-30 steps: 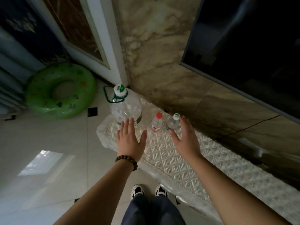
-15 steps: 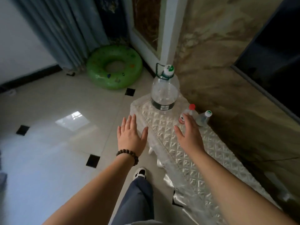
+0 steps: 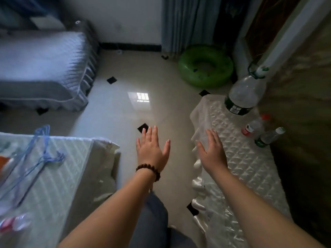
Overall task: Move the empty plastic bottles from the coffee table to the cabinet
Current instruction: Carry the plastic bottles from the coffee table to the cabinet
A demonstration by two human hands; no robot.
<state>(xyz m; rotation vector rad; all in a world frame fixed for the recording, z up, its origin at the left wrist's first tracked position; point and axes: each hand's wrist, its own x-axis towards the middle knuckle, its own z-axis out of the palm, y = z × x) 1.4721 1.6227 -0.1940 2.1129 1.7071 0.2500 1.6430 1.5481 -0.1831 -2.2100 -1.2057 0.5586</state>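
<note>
On the cabinet (image 3: 238, 158), covered with a quilted white cloth at the right, stand three clear plastic bottles: a large one with a green handle (image 3: 245, 93), a small one with a red cap (image 3: 254, 125) and a small one with a white cap (image 3: 268, 137). At the lower left, the coffee table (image 3: 52, 178) carries a lying bottle with a red label (image 3: 16, 223), blurred at the frame edge. My left hand (image 3: 152, 151), with a bead bracelet at the wrist, hovers open over the floor. Fingers spread, my right hand (image 3: 211, 153) is above the cabinet's left edge. Both hold nothing.
Blue wire hangers (image 3: 37, 154) lie on the coffee table. A grey-covered sofa (image 3: 44, 68) stands at the far left. A green swim ring (image 3: 206, 67) lies on the tiled floor by a curtain (image 3: 186, 24). A marbled wall (image 3: 304, 86) runs along the right.
The view has swung left, away from the cabinet, bringing the coffee table and sofa into sight. Both hands have drawn back from the bottles and stay open.
</note>
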